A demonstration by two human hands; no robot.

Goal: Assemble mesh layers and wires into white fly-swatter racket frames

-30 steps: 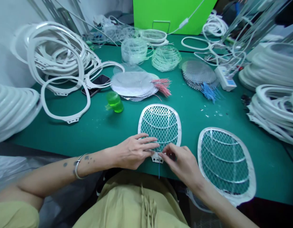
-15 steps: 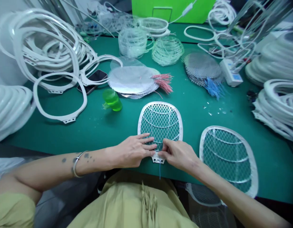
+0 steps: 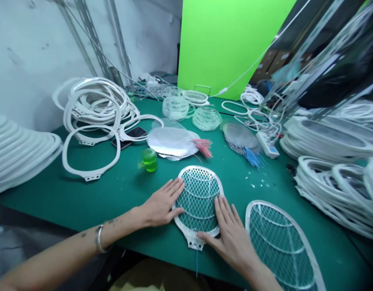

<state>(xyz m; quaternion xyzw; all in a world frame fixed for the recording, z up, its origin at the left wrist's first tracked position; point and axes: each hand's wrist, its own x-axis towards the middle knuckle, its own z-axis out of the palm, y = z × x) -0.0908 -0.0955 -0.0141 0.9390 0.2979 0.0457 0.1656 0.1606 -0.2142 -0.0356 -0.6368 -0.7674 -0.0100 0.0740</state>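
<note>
A white oval frame with wire mesh lies flat on the green table near its front edge. A thin blue wire hangs from its bottom tab. My left hand lies flat with fingers stretched along the frame's left rim. My right hand rests flat on the frame's lower right rim, fingers spread. Neither hand holds anything. A second meshed frame lies just right of my right hand.
Stacks of white empty frames crowd the left, and more stacks the right. Behind lie a green bottle, mesh sheets with red wires, mesh with blue wires, a phone, a power strip and a green board.
Both hands left the bottom tab where they were pinching and now lie flat on the frame's two sides. The camera tilted up, showing more of the wall and green board.
</note>
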